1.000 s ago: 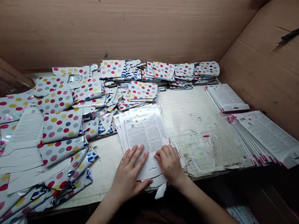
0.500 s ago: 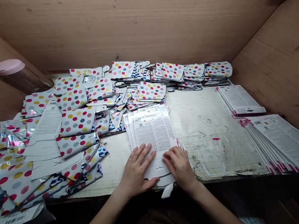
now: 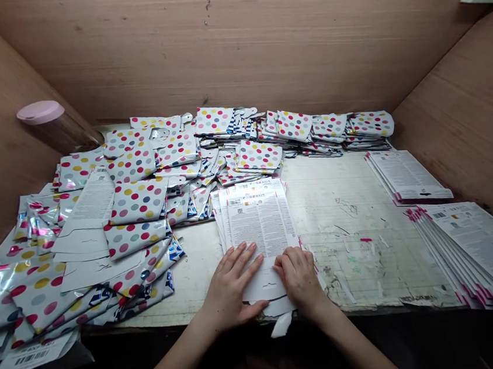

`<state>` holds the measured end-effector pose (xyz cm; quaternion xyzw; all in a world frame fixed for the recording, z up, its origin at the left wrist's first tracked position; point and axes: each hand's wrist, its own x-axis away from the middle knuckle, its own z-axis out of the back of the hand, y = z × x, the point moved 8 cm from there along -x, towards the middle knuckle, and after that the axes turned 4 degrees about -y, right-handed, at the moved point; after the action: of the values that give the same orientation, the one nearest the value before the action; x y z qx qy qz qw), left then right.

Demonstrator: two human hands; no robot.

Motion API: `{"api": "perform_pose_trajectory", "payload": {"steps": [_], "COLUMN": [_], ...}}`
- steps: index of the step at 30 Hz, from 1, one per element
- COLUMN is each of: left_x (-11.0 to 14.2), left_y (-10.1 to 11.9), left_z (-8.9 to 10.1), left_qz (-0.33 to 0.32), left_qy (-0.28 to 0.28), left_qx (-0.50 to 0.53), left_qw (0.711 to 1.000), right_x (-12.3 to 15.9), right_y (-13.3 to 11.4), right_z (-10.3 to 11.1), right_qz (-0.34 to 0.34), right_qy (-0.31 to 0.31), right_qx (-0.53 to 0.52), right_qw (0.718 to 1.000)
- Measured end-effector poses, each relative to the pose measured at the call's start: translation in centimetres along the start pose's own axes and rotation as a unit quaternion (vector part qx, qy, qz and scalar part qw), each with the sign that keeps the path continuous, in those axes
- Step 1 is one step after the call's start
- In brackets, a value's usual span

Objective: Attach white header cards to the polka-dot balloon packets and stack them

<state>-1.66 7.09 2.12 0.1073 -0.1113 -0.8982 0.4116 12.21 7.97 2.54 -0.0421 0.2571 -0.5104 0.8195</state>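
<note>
A printed white card (image 3: 262, 227) with fine text and a slotted flap lies on top of a loose stack of similar cards at the table's front. My left hand (image 3: 230, 283) rests flat on the card's lower left, fingers spread and thumb near the bottom edge. My right hand (image 3: 299, 276) is curled over the card's lower right side, with fingertips and thumb drawn together; what is between them, if anything, is hidden. A white paper strip (image 3: 281, 325) hangs over the table edge below the cards.
Polka-dot foil packs (image 3: 138, 200) are heaped at the left, and more stacks (image 3: 295, 125) line the back panel. A pink-lidded bottle (image 3: 40, 113) leans at the back left. Fanned cards with pink edges (image 3: 477, 242) lie at the right, below a smaller pile (image 3: 408, 173).
The camera view has shifted slightly, so the scene sits a little further right and lower. My right hand's fingers are more curled; my left hand stays flat on the card.
</note>
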Motion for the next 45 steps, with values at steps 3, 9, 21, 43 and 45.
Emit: {"api": "perform_pose_trajectory", "payload": {"steps": [3, 9, 21, 43, 45], "left_x": [0.0, 0.0, -0.1, 0.6, 1.4], "left_y": [0.0, -0.1, 0.1, -1.7, -2.3], "left_z": [0.0, 0.1, 0.1, 2.9, 2.7], "left_qz": [0.001, 0.001, 0.002, 0.151, 0.255], "left_qy": [0.004, 0.009, 0.005, 0.195, 0.218], "left_qx": [0.000, 0.005, 0.004, 0.074, 0.059], "left_qw": [1.000, 1.000, 1.000, 0.966, 0.940], "right_x": [0.4, 0.7, 0.2, -0.1, 0.0], "right_y": [0.7, 0.8, -0.7, 1.0, 1.2], "right_z": [0.7, 1.4, 0.5, 2.0, 1.9], "right_qz": [-0.027, -0.044, -0.016, 0.006, -0.027], "right_qy": [0.020, 0.046, 0.025, 0.014, 0.049], "right_qx": [-0.064, -0.108, -0.009, -0.189, -0.153], "right_qw": [0.997, 0.992, 1.000, 0.982, 0.987]}}
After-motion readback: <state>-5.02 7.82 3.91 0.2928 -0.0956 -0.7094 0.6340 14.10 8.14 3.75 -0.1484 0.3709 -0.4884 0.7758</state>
